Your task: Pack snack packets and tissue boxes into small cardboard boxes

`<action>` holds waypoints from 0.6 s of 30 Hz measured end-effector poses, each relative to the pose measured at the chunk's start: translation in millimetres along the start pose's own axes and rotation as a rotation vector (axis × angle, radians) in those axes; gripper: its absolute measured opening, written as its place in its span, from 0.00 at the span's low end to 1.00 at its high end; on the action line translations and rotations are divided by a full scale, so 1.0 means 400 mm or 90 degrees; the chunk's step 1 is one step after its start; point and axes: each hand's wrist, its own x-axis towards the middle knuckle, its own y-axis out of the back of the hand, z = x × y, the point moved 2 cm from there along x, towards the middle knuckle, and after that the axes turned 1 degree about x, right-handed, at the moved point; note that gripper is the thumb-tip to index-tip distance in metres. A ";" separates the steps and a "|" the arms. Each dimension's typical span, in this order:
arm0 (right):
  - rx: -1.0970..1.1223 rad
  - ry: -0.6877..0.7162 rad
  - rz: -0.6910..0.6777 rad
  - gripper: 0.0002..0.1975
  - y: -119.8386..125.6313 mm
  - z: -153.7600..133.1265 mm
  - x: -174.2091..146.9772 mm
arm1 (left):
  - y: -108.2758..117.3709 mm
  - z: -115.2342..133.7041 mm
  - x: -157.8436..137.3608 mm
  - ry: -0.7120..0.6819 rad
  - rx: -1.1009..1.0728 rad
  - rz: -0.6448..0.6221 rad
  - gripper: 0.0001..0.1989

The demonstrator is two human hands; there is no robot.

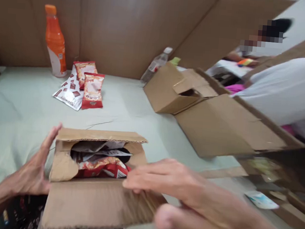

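In front of me an open cardboard box [91,202] has its near flap folded out toward me and its far flap standing up. Inside lie a red snack packet [102,168] and some white-and-dark packaging [103,151], partly hidden by the box walls. My left hand [34,172] holds the box at its left side, with a finger stretched along the wall and the thumb near the flap. Over the right edge reaches my right hand [172,187], blurred, its fingers stretched out near the red packet and the thumb apart.
An orange bottle [55,43] stands at the back left beside red packets [93,91] and a white pouch [69,91]. Another opened cardboard box [215,123] and a clear bottle [156,65] are to the right. A person in white [291,87] is beyond the cardboard partition [128,27].
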 end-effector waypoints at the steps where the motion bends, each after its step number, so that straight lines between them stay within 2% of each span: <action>1: 0.042 -0.017 -0.033 0.19 0.007 0.004 0.006 | -0.010 0.001 -0.001 -0.005 -0.048 -0.025 0.71; 3: 0.063 -0.061 -0.066 0.18 0.020 0.027 0.021 | -0.021 -0.004 -0.006 0.004 -0.097 -0.035 0.72; 5: 0.023 -0.101 -0.082 0.18 0.022 0.054 0.041 | -0.025 -0.011 -0.014 0.025 -0.103 -0.024 0.71; 7: -0.034 -0.132 -0.111 0.24 0.016 0.073 0.066 | -0.027 -0.013 -0.019 0.032 -0.096 -0.019 0.71; 10: -0.088 -0.125 -0.191 0.35 0.007 0.081 0.120 | -0.027 -0.005 -0.018 0.019 -0.086 -0.011 0.70; 12: -0.123 -0.100 -0.241 0.36 0.002 0.075 0.167 | -0.028 -0.001 -0.017 0.016 -0.083 -0.001 0.68; 15: -0.235 -0.104 -0.266 0.27 -0.011 0.057 0.239 | -0.040 -0.007 -0.017 0.024 -0.098 0.005 0.68; 18: -0.359 -0.127 -0.314 0.11 -0.044 0.034 0.283 | -0.056 -0.024 -0.025 0.011 -0.108 0.029 0.70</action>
